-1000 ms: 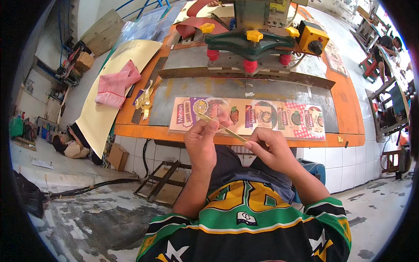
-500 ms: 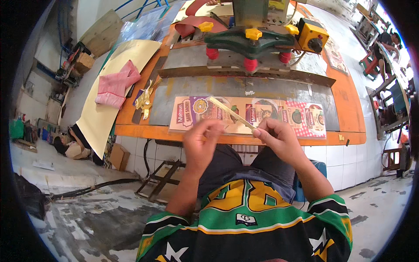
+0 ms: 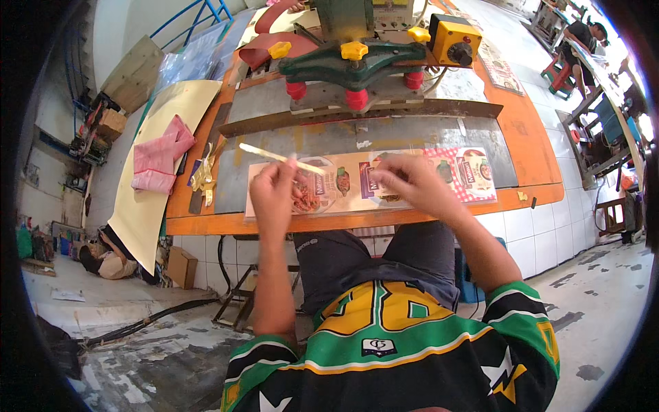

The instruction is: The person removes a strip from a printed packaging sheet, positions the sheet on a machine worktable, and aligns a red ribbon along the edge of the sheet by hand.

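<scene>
My left hand (image 3: 272,190) is raised over the left part of a printed cardboard sheet, its thumb and fingers closed on a thin pale-gold strip (image 3: 259,152). The strip slants across the fingertips, one end to the upper left and the other to the right. To the right, my right hand (image 3: 417,184) hovers above the same sheet, holding nothing I can see, its fingers loosely bent. The printed sheet (image 3: 350,180), with food pictures and a red-checked part, lies along the table's near edge on a grey metal plate (image 3: 309,141).
Beyond the plate stands a green press (image 3: 350,58) with yellow knobs, behind a metal bar (image 3: 425,106). A yellow control box (image 3: 454,41) is at its right. Crumpled gold foil (image 3: 204,172), a pink cloth (image 3: 163,156) and a cream sheet (image 3: 147,213) lie left. Other people sit farther off.
The strip has passed from my right hand to my left and now sits farther left. My right hand has moved slightly left and up. The view has shifted right.
</scene>
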